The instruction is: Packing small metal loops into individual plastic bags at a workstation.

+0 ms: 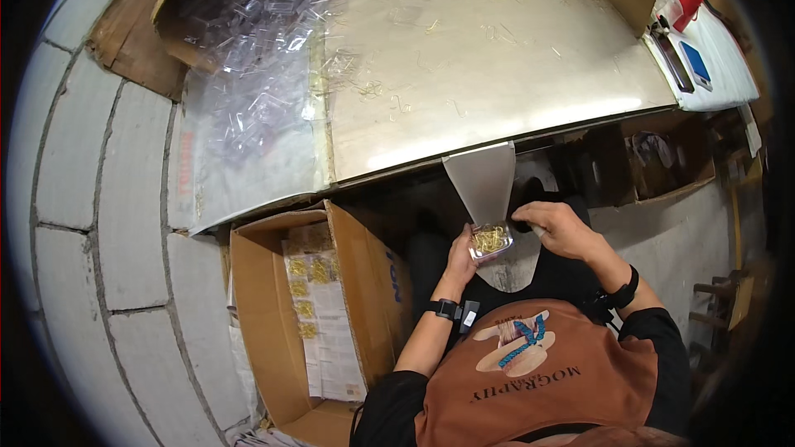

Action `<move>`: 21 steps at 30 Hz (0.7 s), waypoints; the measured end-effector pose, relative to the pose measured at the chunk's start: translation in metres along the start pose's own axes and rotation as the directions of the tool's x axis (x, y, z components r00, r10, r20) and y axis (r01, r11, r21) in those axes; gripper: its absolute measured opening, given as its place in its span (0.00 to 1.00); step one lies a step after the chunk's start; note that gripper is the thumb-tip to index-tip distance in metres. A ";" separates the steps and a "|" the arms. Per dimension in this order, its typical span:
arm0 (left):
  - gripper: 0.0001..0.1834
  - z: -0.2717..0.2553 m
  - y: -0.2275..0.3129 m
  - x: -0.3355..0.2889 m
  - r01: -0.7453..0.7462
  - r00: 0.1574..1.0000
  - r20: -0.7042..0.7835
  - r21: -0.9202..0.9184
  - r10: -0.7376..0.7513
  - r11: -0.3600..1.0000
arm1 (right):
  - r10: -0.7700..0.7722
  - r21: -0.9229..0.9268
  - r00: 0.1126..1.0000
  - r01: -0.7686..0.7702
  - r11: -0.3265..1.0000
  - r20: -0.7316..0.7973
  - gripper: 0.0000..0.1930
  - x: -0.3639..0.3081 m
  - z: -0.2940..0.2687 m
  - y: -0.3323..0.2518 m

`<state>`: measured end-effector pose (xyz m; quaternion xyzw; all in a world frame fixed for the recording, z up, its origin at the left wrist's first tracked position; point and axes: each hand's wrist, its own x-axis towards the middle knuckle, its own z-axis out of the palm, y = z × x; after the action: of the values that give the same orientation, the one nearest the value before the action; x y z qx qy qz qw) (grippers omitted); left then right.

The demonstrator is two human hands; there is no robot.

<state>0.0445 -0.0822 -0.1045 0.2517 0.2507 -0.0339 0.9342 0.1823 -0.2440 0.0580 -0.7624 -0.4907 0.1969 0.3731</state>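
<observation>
The left hand (pixel 460 258) grips a small clear plastic box filled with gold-coloured metal pieces (pixel 490 240), held just under the lip of a grey sheet-metal chute (pixel 483 180) that projects down from the front edge of the metal-topped bench (pixel 497 58). The fingers are closed around the box's left side and underside. The right hand (pixel 556 228) hovers at the box's right edge, fingers curled; whether it touches the box cannot be determined.

Handling judgement: the box appears light, thin-walled and smooth, so it may flex or slip under pressure. Support it from below and grip the side walls, keeping it level, as the loose pieces would spill easily.

To the person's left, an open brown cardboard carton (pixel 273 314) holds similar filled boxes. Empty clear boxes (pixel 248 41) lie heaped on the bench's left end.
</observation>
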 end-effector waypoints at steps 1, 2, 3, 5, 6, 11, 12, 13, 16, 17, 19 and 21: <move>0.25 -0.003 -0.002 -0.004 0.030 0.999 -0.031 -0.026 -0.031 0.999 | 0.030 0.051 0.999 -0.033 0.998 0.043 0.20 -0.003 0.003 0.002; 0.24 -0.007 -0.003 -0.008 0.059 0.996 -0.062 -0.054 -0.062 0.997 | 0.014 0.039 0.999 -0.016 0.999 0.044 0.17 -0.005 0.006 0.004; 0.24 -0.012 -0.002 -0.012 0.063 0.996 -0.065 -0.051 -0.066 0.997 | 0.017 0.043 0.999 -0.018 0.999 0.042 0.17 -0.006 0.006 0.004; 0.22 -0.015 0.011 -0.024 0.057 0.998 0.033 -0.041 -0.056 0.998 | -0.033 0.005 0.999 0.033 0.999 0.020 0.15 -0.005 0.007 0.004; 0.20 -0.014 0.015 -0.032 0.059 0.998 0.007 -0.061 -0.058 0.996 | -0.032 0.010 0.999 0.032 0.999 0.020 0.15 -0.005 0.009 0.003; 0.21 0.018 0.047 -0.064 0.010 0.996 0.094 -0.058 -0.005 0.998 | -0.168 -0.085 0.985 0.171 0.982 0.037 0.12 0.002 0.018 -0.026; 0.21 0.029 0.053 -0.069 -0.057 0.997 0.051 -0.057 0.059 0.997 | -0.150 -0.097 0.986 0.157 0.983 0.074 0.11 0.002 0.021 -0.031; 0.21 0.041 0.062 -0.075 -0.129 0.992 0.007 -0.052 0.130 0.990 | -0.157 -0.093 0.985 0.164 0.982 0.073 0.11 0.004 0.026 -0.035; 0.22 0.068 0.079 -0.080 -0.266 0.964 -0.043 -0.054 0.264 0.962 | 0.025 0.038 0.985 -0.032 0.999 0.171 0.13 0.008 0.032 -0.045; 0.23 0.074 0.084 -0.081 -0.346 0.937 -0.075 -0.087 0.341 0.934 | 0.020 0.038 0.986 -0.027 0.999 0.168 0.13 0.011 0.035 -0.048; 0.23 0.080 0.088 -0.077 -0.393 0.919 -0.053 -0.067 0.390 0.917 | 0.187 0.272 0.964 -0.235 0.933 0.191 0.12 0.017 0.046 -0.048; 0.24 0.089 0.084 -0.070 -0.497 0.867 -0.089 -0.090 0.490 0.863 | 0.171 0.614 0.979 -0.202 0.763 0.110 0.14 0.021 0.069 -0.037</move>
<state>0.0393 -0.0571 0.0340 0.2565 0.2087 0.2280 0.9158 0.1234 -0.1906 0.0436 -0.6368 -0.3286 0.4016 0.5704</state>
